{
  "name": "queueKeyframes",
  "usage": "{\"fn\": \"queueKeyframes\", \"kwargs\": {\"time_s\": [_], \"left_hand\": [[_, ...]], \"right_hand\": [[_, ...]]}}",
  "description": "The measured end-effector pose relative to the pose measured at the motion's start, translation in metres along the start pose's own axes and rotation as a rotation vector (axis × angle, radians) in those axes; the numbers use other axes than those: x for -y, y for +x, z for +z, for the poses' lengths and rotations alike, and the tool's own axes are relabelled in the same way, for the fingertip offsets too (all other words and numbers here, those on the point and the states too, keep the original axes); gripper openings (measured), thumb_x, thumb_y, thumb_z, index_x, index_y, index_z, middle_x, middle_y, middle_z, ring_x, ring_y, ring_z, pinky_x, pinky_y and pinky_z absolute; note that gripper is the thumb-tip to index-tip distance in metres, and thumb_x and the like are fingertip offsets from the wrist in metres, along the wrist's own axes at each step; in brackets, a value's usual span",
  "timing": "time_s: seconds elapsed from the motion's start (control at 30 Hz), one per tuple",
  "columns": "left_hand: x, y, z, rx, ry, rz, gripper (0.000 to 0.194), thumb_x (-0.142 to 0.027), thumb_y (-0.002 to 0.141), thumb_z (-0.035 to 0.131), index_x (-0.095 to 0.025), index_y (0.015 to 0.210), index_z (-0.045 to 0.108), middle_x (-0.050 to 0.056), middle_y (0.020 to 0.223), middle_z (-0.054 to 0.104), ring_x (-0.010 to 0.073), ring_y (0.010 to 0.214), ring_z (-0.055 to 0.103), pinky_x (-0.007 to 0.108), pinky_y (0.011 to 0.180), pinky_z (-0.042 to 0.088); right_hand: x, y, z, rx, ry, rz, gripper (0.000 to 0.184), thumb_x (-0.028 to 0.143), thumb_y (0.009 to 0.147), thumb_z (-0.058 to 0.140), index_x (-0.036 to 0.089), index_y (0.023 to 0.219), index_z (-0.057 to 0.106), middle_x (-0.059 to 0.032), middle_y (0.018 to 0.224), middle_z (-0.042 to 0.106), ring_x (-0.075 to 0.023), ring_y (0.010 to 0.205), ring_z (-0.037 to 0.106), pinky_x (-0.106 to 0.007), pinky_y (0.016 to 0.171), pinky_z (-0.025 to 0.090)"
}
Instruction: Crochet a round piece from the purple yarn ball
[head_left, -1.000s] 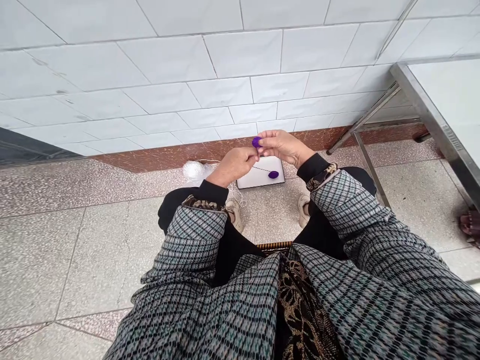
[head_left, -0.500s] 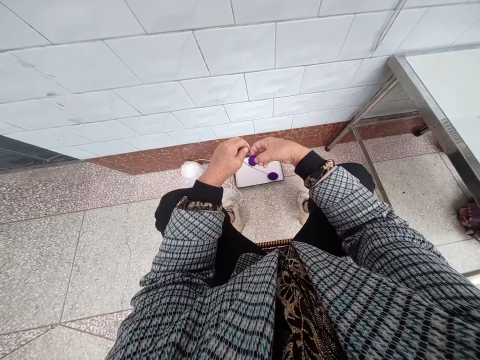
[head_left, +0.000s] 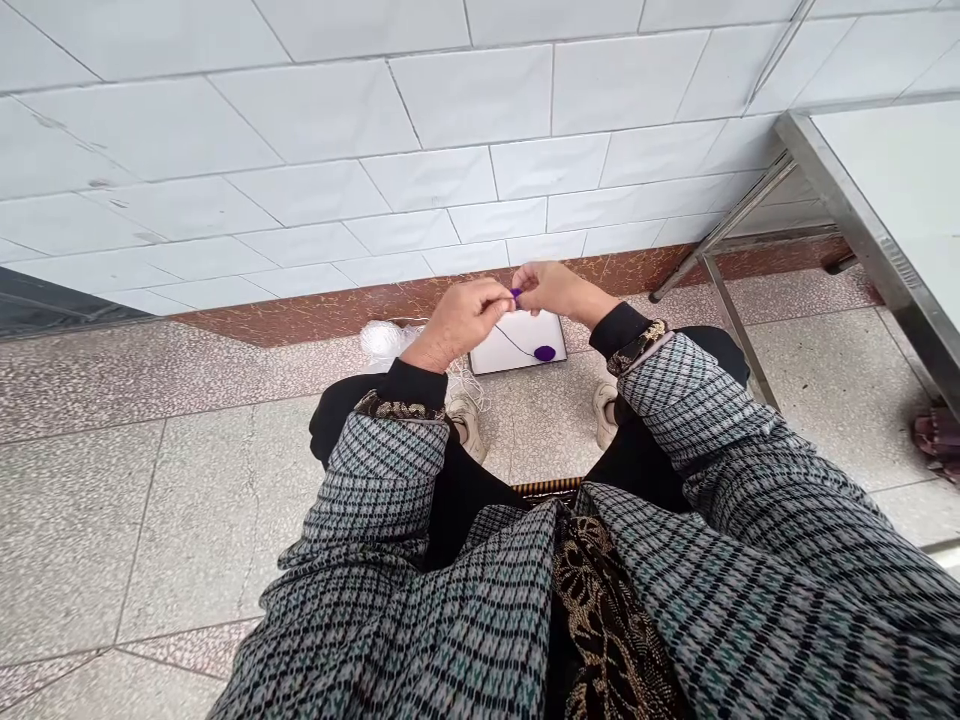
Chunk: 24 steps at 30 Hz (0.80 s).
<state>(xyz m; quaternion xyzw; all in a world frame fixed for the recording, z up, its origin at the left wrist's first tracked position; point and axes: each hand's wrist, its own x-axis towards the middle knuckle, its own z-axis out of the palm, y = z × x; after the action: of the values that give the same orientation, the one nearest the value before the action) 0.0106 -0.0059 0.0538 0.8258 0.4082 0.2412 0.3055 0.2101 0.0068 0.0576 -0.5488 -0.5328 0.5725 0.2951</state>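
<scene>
Purple yarn piece (head_left: 517, 293) sits between the 2 hands, above a dark-edged white panel (head_left: 489, 357). The right hand's (head_left: 553, 290) grip is closed on it in a fingertip pinch; the left hand's (head_left: 466, 315) fingertips press together at its edge, their hold partly hidden. A dark strand (head_left: 514, 343) slants across the panel to a purple yarn ball (head_left: 544, 353).

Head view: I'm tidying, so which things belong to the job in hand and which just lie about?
In use:
purple yarn piece between left hand and right hand
purple yarn ball
white panel beneath

Apparently uninvolved:
white yarn ball
metal-framed table
</scene>
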Motion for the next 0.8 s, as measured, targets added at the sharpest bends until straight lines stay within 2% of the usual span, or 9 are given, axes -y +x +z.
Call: {"fn": "queueKeyframes", "kwargs": {"time_s": [0.1,0.2,0.3,0.43,0.53,0.67,0.73,0.8], "left_hand": [[0.008,0.002,-0.004,-0.155,0.062,-0.109,0.020,-0.021,0.098,0.057,-0.020,0.087,0.073,0.007,0.094,0.080,0.0219,0.092,0.070,0.037,0.093,0.057],[0.016,0.004,-0.002,-0.188,0.085,-0.203,0.020,-0.021,0.099,0.057,-0.020,0.087,0.074,0.006,0.088,0.078,0.0220,0.088,0.069,0.035,0.086,0.055],[0.019,0.005,0.005,-0.095,0.077,-0.214,0.020,-0.024,0.099,0.059,-0.019,0.089,0.075,0.005,0.085,0.079,0.0226,0.086,0.069,0.034,0.082,0.052],[0.014,0.005,0.013,0.163,0.037,-0.102,0.020,-0.021,0.097,0.058,-0.020,0.086,0.075,0.004,0.086,0.079,0.0200,0.081,0.070,0.034,0.084,0.052],[0.009,0.003,0.013,0.246,0.007,-0.029,0.021,-0.021,0.097,0.057,-0.021,0.085,0.074,0.004,0.087,0.080,0.0179,0.080,0.070,0.032,0.084,0.053],[0.006,0.002,0.011,0.225,-0.009,-0.007,0.021,-0.021,0.097,0.057,-0.021,0.084,0.073,0.004,0.087,0.080,0.0173,0.078,0.068,0.032,0.082,0.053],[0.007,0.002,0.010,0.183,-0.004,-0.021,0.021,-0.023,0.096,0.057,-0.021,0.084,0.073,0.004,0.085,0.079,0.0175,0.077,0.067,0.032,0.080,0.053],[0.009,0.003,0.008,0.108,0.011,-0.044,0.020,-0.024,0.096,0.057,-0.021,0.085,0.073,0.005,0.084,0.078,0.0185,0.078,0.066,0.033,0.080,0.052]], "right_hand": [[0.005,-0.009,0.002,0.191,-0.003,-0.010,0.035,-0.015,0.084,0.073,0.019,0.079,0.066,0.0015,0.070,0.064,-0.0117,0.063,0.057,-0.023,0.058,0.048],[0.011,-0.015,0.001,0.240,0.158,-0.011,0.032,-0.011,0.087,0.074,0.019,0.083,0.063,0.0027,0.072,0.063,-0.0104,0.065,0.056,-0.021,0.061,0.050],[0.013,-0.014,-0.002,0.208,0.356,-0.019,0.027,-0.005,0.089,0.079,0.018,0.094,0.066,0.0036,0.078,0.065,-0.0093,0.066,0.057,-0.020,0.064,0.053],[0.008,-0.009,-0.006,0.123,0.448,0.002,0.018,0.002,0.095,0.078,0.018,0.096,0.068,0.0042,0.074,0.064,-0.0086,0.066,0.058,-0.019,0.069,0.057],[0.004,-0.003,-0.006,0.048,0.390,0.030,0.020,0.003,0.096,0.079,0.018,0.090,0.067,0.0041,0.069,0.063,-0.0085,0.063,0.057,-0.019,0.068,0.057],[0.000,0.001,-0.002,-0.060,0.212,0.005,0.029,-0.004,0.091,0.080,0.019,0.084,0.063,0.0034,0.066,0.064,-0.0093,0.059,0.057,-0.021,0.060,0.053],[0.001,0.000,0.000,-0.058,0.037,-0.014,0.035,-0.011,0.085,0.078,0.019,0.078,0.062,0.0026,0.066,0.064,-0.0096,0.056,0.057,-0.022,0.056,0.049],[0.002,-0.003,0.001,0.019,-0.164,-0.016,0.037,-0.015,0.080,0.077,0.019,0.073,0.063,0.0022,0.063,0.064,-0.0100,0.054,0.057,-0.024,0.052,0.044]]}}
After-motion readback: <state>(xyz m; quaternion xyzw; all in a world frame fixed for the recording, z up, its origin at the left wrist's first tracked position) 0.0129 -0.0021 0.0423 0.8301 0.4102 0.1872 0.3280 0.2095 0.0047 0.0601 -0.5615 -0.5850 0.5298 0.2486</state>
